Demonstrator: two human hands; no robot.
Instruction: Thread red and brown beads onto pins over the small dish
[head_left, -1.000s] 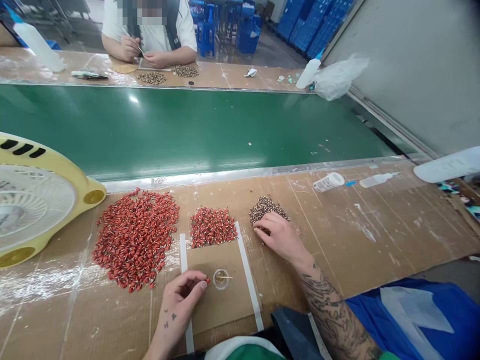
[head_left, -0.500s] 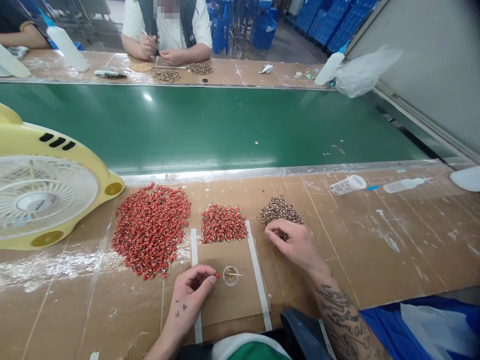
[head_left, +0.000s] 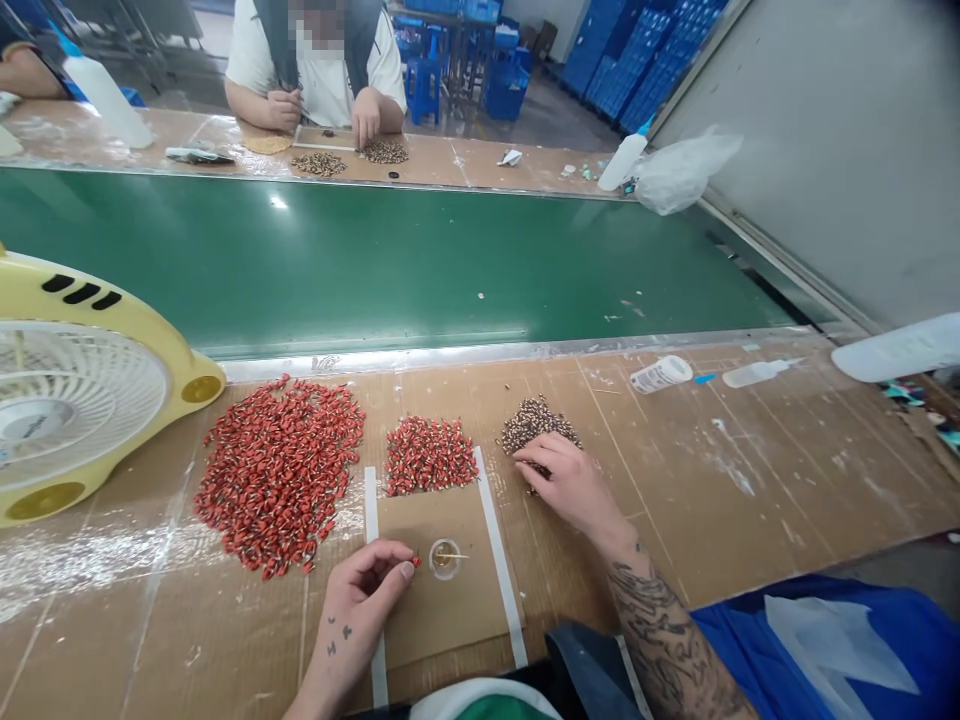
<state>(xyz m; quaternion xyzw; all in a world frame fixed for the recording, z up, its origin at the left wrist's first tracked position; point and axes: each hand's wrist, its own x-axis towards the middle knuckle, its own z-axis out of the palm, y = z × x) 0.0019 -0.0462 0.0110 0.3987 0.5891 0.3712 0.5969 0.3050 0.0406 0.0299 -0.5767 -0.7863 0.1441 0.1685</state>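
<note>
From the head camera, we're right over the bench. The left hand is closed in a tight pinch, thumb against fingertips, gripping a tiny red bead just beside a small clear cup with a thin stick lying across its rim. Ahead of that hand, a patch of red beads sits beyond a cardboard pad edged by white tape strips. Further left of it, a big heap of red beads lies near a yellow desk fan. The right hand is half open, fingers curled down at a pile of speckled brown beads. Across the green conveyor belt, a co-worker sits at the far bench. The risks, as I read them: a draught from that fan or a careless wrist could scatter the loose beads, and one knock could tip the cup.
</note>
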